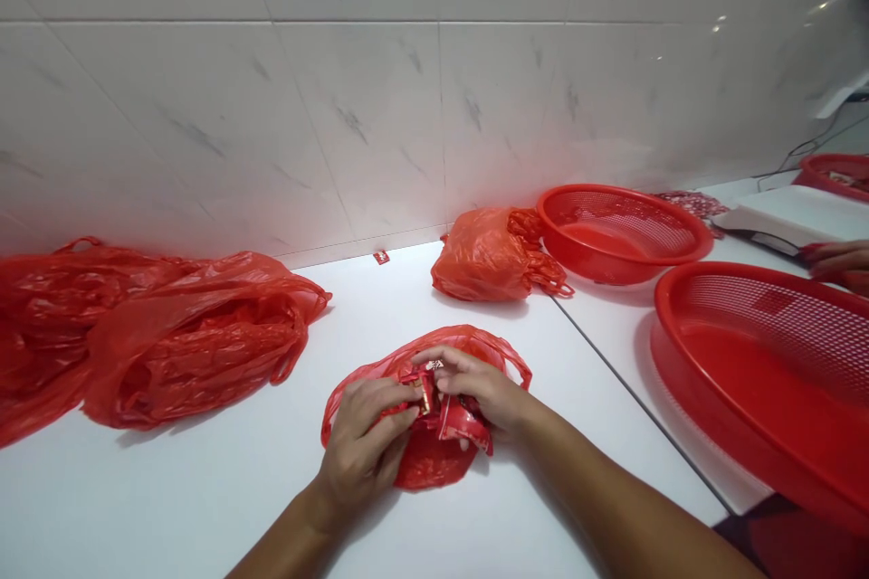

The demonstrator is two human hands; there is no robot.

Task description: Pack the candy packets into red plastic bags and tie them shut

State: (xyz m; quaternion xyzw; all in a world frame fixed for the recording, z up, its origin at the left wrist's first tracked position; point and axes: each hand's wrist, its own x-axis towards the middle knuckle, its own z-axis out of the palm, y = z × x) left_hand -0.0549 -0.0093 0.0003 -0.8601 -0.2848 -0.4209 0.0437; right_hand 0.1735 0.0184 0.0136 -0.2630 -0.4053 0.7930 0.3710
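Both hands are close together above a red plastic bag [434, 463] that lies spread on the white table. My left hand [370, 434] is closed, its fingertips pinching a small red packet with a gold part [425, 393]. My right hand [479, 389] curls round a shiny red packet [465, 427] whose crimped end sticks out below the fingers. More red wrapping shows between the hands, but the fingers hide much of it, and print on the packets is too small to read.
Two bulky red bags [196, 353] lie at the left. A knotted full red bag [485, 253] sits near the tiled wall, beside a red mesh basket [625, 244]. A larger red basket [767, 389] stands at the right. A small red wrapper [381, 258] lies by the wall. Another person's hand [842, 262] shows at the right edge.
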